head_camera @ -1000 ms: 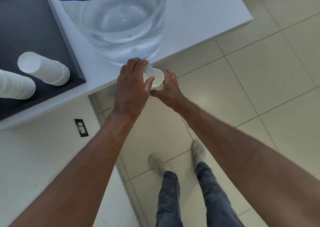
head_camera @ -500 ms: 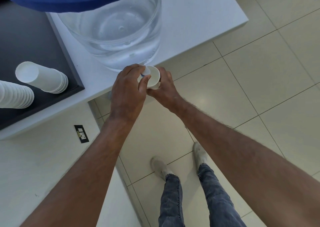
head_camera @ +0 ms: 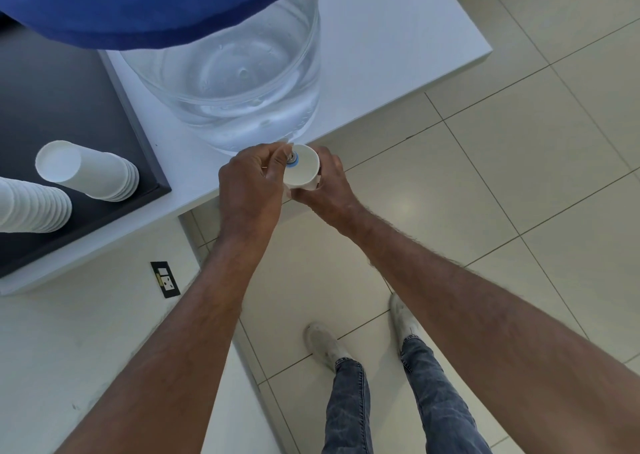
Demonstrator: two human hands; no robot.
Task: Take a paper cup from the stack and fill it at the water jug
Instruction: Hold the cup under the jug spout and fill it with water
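A clear water jug (head_camera: 239,82) with a blue top stands on the white counter (head_camera: 388,37), close to its front edge. Its small tap (head_camera: 293,158), with a blue ring, sticks out over the edge. My left hand (head_camera: 249,186) pinches the tap with its fingertips. My right hand (head_camera: 329,183) grips a white paper cup (head_camera: 303,173), held upright right under the tap, mouth up. I cannot tell whether water is running. Two stacks of white paper cups (head_camera: 86,173) lie on their sides on a dark tray (head_camera: 62,107) at the left.
The second cup stack (head_camera: 31,207) runs off the left edge. A black wall socket (head_camera: 165,279) sits on the cabinet front below the counter. Tiled floor (head_camera: 485,176) lies beneath, with my shoes and jeans legs (head_camera: 349,401) at the bottom.
Both hands have stayed at the tap. The cup has tucked closer under the tap, whose blue ring now shows above the cup's mouth. The view has shifted slightly.
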